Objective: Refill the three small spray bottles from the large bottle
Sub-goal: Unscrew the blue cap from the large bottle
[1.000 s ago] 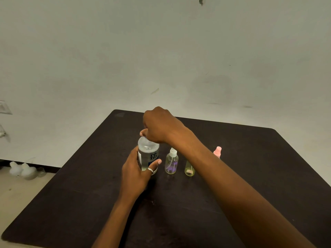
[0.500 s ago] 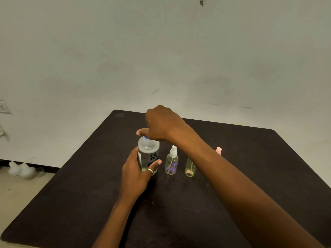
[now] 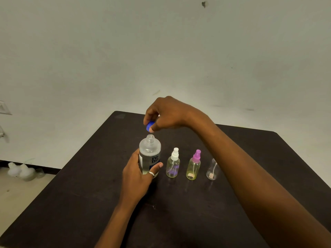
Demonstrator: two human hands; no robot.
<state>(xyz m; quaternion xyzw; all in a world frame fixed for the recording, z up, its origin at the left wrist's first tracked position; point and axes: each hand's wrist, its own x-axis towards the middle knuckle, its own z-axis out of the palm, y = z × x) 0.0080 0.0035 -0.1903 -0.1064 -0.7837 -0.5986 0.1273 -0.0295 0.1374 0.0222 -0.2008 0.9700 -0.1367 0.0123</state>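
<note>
The large clear bottle point(image 3: 149, 152) stands upright on the dark table point(image 3: 89, 194), its neck uncapped. My left hand point(image 3: 138, 178) grips its lower body. My right hand point(image 3: 166, 114) holds the blue cap point(image 3: 149, 126) just above the bottle's mouth. To the right stand three small spray bottles in a row: one with a white sprayer point(image 3: 173, 163), one with a purple sprayer point(image 3: 194, 165), and a clear one point(image 3: 212, 170) whose top is hidden behind my right forearm.
A pale wall rises behind the table's far edge. On the floor at the left lie a few white plastic objects point(image 3: 19, 171). A wall switch plate point(image 3: 3, 108) sits at the left edge.
My right hand has lifted the blue cap off the large bottle, which now stands uncapped. The raised arm uncovers the purple-topped spray bottle. My left hand keeps its grip.
</note>
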